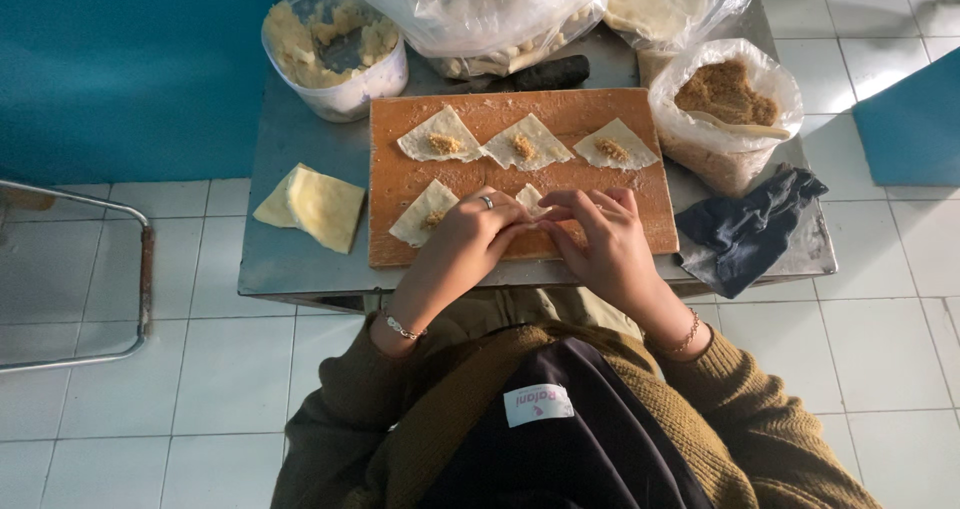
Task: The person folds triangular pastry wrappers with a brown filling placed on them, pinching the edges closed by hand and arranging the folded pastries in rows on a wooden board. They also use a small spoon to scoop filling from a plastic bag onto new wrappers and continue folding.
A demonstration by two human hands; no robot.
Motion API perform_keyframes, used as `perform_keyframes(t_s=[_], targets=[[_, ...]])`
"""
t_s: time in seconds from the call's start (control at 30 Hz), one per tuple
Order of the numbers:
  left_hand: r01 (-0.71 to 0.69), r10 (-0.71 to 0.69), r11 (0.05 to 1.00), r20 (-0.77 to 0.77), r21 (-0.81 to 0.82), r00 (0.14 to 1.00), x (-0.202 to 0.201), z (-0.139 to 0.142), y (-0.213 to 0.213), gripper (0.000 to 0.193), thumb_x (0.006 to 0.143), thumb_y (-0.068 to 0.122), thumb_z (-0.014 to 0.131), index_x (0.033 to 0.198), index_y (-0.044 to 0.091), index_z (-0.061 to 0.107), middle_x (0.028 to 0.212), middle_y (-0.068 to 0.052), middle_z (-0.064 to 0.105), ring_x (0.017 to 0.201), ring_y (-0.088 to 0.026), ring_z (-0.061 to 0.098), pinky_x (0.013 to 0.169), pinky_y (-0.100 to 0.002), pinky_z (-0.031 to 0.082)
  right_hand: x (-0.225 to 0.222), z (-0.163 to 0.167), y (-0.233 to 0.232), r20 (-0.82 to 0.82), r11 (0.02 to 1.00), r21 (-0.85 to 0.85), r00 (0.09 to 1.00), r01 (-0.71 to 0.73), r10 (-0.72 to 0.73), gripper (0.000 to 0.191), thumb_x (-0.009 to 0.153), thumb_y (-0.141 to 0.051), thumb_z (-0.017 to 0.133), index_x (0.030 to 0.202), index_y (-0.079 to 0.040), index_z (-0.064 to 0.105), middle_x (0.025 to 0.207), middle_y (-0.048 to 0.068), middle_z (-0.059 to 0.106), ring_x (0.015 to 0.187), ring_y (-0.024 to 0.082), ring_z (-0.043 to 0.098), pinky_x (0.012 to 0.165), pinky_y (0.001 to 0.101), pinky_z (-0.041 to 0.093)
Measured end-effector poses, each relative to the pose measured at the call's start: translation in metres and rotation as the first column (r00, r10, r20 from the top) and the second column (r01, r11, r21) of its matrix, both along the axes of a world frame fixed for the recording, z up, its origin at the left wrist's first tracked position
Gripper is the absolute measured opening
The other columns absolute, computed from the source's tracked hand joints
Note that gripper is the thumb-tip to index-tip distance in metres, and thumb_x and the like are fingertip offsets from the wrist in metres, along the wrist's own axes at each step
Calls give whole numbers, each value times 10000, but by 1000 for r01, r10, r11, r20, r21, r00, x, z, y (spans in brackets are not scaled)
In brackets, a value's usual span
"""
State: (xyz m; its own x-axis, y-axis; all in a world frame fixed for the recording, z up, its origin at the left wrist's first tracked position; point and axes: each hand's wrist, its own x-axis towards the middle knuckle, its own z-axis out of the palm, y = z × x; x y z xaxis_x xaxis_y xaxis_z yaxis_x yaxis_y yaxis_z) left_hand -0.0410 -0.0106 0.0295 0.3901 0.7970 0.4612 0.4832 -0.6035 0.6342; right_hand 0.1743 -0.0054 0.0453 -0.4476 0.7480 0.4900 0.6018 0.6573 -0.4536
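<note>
Left hand (462, 237) and right hand (600, 231) together pinched one dough wrapper (530, 200), apparently folding it, over wooden board (480, 119), four filled wrappers (524, 145) nearby

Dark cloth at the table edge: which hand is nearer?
Right. The right hand works on the wooden board, just beside the dark cloth. The left hand sits farther away, beyond the right one, toward the stacked wrappers.

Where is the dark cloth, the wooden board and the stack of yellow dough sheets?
dark cloth (745, 231), head view, middle folds.
wooden board (400, 174), head view, bare left part.
stack of yellow dough sheets (322, 207), head view, top sheet.
</note>
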Motion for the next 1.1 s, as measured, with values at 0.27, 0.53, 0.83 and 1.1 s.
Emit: perform_keyframes(t_s=[0.27,0.53,0.83,1.1], targets=[[-174,173,985,40,10,984,16,-6,1,93,847,47,759,892,-11,702,975,-137,602,916,-277,633,774,-370,540,1,5,0,21,999,1,999,-34,34,211,883,-144,774,1072,-93,695,967,-4,763,959,188,700,852,368,421],[-248,248,969,-1,18,969,15,-5,3,124,836,44,771,922,4,692,999,-100,547,953,-292,596,853,-427,465,-7,3,15,-11,993,-54,995,-102,102,191,808,-67,755,996,-89,724,974,39,718,1006,266,647,923,405,507],[-186,211,967,-138,175,968,9,6,-7,134,840,104,784,908,12,712,1038,-82,571,1032,-278,541,914,-412,476,-4,9,8,20,995,70,997,-75,73,230,813,-31,760,1032,-100,777,1012,62,681,1019,278,607,923,401,517],[-164,198,964,-155,212,968,8,6,-4,94,910,107,750,923,28,702,1048,-71,567,1074,-264,536,953,-414,475,-4,12,-3,32,988,130,996,-88,85,213,853,-133,788,1057,-77,762,1025,64,722,1007,276,638,896,398,513]])
